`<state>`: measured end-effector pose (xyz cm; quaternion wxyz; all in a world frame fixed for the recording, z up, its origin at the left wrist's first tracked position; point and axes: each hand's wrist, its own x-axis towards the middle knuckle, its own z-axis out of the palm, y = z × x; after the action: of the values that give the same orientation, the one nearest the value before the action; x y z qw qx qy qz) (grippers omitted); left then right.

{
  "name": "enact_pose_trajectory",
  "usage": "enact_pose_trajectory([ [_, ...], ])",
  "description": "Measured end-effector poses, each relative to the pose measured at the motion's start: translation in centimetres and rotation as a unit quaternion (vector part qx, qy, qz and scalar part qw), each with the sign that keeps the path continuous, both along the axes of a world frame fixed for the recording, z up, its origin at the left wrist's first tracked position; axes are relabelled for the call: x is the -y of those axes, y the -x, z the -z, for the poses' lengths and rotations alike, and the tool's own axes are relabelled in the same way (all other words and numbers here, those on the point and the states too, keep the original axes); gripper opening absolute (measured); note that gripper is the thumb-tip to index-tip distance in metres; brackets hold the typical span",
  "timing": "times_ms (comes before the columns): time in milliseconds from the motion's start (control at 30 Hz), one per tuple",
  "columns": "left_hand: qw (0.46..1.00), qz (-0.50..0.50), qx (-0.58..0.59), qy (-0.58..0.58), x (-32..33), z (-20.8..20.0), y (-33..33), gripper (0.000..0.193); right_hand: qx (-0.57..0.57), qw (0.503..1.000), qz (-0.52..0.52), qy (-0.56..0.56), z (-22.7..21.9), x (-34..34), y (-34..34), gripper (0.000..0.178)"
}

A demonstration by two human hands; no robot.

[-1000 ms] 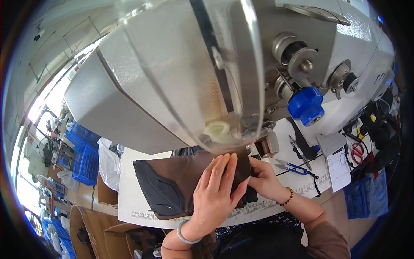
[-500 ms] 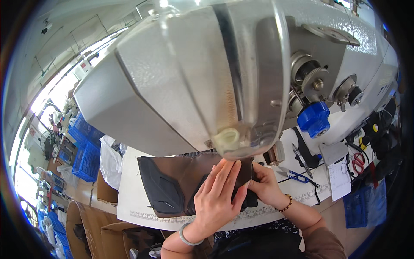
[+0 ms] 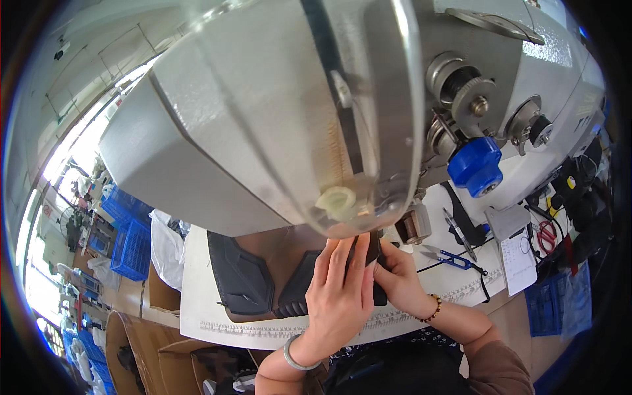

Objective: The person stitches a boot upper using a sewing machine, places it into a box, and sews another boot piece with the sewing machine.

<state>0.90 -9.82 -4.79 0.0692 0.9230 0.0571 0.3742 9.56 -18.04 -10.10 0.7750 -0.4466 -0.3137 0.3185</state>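
Presently, a brown leather-look workpiece with raised black moulded panels lies on the white worktable, on the person's side of the large pale-grey sewing machine, its far edge tucked beneath the machine's overhang. Handling, by eye: probably light; supple across the brown, stiffer at the panels; smooth face, may slide under a palm; not fragile, though it could crease. Best hold: flat pressure on the brown just in front of the machine, plus a pinch at the right edge, fingertips well away from the machine's needle area.

Left hand: fingers straight, side by side, laid on top of the workpiece just before the machine; pressing, not grasping. Right hand: fingers bent, thumb set against them, gripping the workpiece's right edge on the near side of the machine. Needle point poorly seen: the clear curved shield on the machine blurs that spot, so cannot tell whether the needle is in the material.

Against half a second ago: workpiece sits closer in to the machine, its lower edge drawn off the printed ruler strip; ribbed black band shows more beside the left hand. Both hands keep their posts.
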Motion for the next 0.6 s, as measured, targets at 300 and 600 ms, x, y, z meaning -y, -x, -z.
enact_pose_trajectory([
  [300, 1.000, 0.026, -0.003, 0.004, -0.3, -0.6, 0.1, 0.030, -0.034, 0.999, 0.016, -0.011, 2.2, -0.7, 2.2, 0.028],
  [600, 0.983, -0.166, -0.041, -0.062, 2.0, 1.3, -2.1, 0.039, 0.415, 0.908, 0.053, -0.018, 3.5, 2.5, 1.6, 0.033],
])
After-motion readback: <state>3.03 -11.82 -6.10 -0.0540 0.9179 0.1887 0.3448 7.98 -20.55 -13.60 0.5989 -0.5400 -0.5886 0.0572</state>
